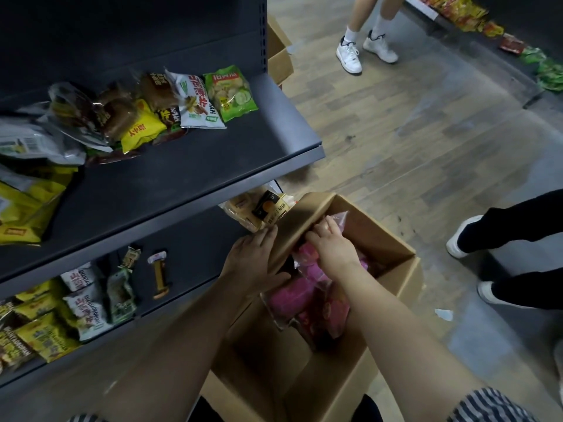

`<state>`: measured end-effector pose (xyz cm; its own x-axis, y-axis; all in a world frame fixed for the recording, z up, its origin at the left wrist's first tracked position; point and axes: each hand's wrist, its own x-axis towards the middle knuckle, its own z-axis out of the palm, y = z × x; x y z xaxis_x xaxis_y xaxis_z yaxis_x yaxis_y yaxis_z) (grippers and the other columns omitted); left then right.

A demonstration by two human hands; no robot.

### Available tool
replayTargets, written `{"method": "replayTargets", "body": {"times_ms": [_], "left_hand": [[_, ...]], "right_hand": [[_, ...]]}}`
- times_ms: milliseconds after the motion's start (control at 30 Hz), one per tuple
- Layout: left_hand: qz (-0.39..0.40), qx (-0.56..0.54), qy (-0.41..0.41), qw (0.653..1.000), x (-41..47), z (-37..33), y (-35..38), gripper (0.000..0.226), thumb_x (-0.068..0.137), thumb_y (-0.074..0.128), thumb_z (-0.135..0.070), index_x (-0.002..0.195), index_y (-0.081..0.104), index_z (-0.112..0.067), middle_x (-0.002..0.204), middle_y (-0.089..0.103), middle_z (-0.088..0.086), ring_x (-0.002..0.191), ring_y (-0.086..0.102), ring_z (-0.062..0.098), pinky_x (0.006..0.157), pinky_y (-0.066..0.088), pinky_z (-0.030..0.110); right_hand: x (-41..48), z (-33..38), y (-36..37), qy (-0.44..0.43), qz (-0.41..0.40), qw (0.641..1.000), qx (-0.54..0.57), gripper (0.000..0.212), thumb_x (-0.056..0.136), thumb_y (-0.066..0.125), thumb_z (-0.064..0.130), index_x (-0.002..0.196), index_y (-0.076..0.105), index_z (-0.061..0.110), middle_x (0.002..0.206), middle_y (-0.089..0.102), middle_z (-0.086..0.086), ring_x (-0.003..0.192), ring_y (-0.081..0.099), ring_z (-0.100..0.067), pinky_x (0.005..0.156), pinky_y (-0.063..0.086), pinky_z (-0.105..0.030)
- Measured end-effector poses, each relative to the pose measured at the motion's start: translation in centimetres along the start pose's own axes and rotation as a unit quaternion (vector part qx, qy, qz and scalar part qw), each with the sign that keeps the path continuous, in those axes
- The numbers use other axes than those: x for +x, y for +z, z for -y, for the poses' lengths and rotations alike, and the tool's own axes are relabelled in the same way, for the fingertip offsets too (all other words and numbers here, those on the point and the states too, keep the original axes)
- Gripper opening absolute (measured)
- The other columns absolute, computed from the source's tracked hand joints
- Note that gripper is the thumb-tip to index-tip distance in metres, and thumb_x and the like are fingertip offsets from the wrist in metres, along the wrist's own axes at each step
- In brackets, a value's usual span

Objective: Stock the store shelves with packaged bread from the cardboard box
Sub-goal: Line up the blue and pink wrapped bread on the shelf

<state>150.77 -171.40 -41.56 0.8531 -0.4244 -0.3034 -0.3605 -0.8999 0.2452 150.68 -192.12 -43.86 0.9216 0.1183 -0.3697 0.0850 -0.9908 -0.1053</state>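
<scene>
Head view, hands at box, bread beneath

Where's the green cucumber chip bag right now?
In the head view, the green cucumber chip bag lies on the upper shelf, at the right end of the row, beside a white snack bag.

Dim room light leaves the dark shelves murky; the wooden floor gleams palely, frame edges bend, detail looks soft.
</scene>
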Motion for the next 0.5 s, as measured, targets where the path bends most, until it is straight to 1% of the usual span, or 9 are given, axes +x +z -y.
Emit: {"method": "replayTargets", "body": {"times_ms": [100,200,267,367,500], "left_hand": [[-0.005,0.002,-0.001,1.000,0.1,-0.2,-0.3,0.109,0.080,0.054,-0.072,0.157,-0.006,-0.021,0.164,0.009,0.000,0.148,0.019,0.019,0.120,0.011,0.038],[-0.013,0.001,0.000,1.000,0.0,-0.5,-0.9,0.110,0.080,0.053,-0.073,0.157,-0.005,-0.021,0.163,0.012,0.001,0.148,0.019,0.019,0.120,0.012,0.038],[-0.013,0.005,0.001,1.000,-0.3,-0.8,-1.4,0.110,0.080,0.052,-0.074,0.157,-0.005,-0.021,0.163,0.012,0.001,0.148,0.018,0.019,0.120,0.012,0.038],[-0.021,0.013,0.003,1.000,-1.0,-1.2,-2.4,0.109,0.081,0.051,-0.074,0.157,-0.006,-0.020,0.164,0.010,0.001,0.149,0.016,0.018,0.120,0.011,0.037],[-0.026,0.011,0.004,1.000,-2.3,-2.2,-4.5,0.110,0.081,0.054,-0.073,0.157,-0.005,-0.019,0.164,0.010,0.001,0.149,0.016,0.018,0.121,0.013,0.036]], "right_hand": [[-0.6,-0.4,-0.7,-0.021,0.007,1.000,0.019,0.062,0.092,0.046,-0.005,0.146,0.036,0.023,0.158,0.025,0.003,0.150,-0.001,-0.026,0.104,0.045,-0.040],[-1.2,-0.8,-1.3,-0.019,0.005,0.999,0.037,0.063,0.090,0.049,-0.006,0.145,0.034,0.020,0.156,0.028,0.000,0.150,0.001,-0.025,0.103,0.045,-0.041],[-1.7,-0.9,-1.8,-0.011,-0.006,0.999,0.048,0.062,0.090,0.050,-0.005,0.145,0.035,0.020,0.153,0.033,-0.003,0.150,0.007,-0.027,0.105,0.043,-0.041],[-2.7,-1.2,-2.8,-0.012,-0.017,0.998,0.060,0.067,0.089,0.051,-0.004,0.147,0.034,0.025,0.150,0.038,-0.005,0.148,0.014,-0.030,0.110,0.036,-0.043],[-4.8,-1.4,-5.0,-0.012,-0.022,0.997,0.067,0.060,0.087,0.053,0.000,0.142,0.044,0.025,0.147,0.041,-0.005,0.146,0.018,-0.033,0.112,0.033,-0.044]]}}
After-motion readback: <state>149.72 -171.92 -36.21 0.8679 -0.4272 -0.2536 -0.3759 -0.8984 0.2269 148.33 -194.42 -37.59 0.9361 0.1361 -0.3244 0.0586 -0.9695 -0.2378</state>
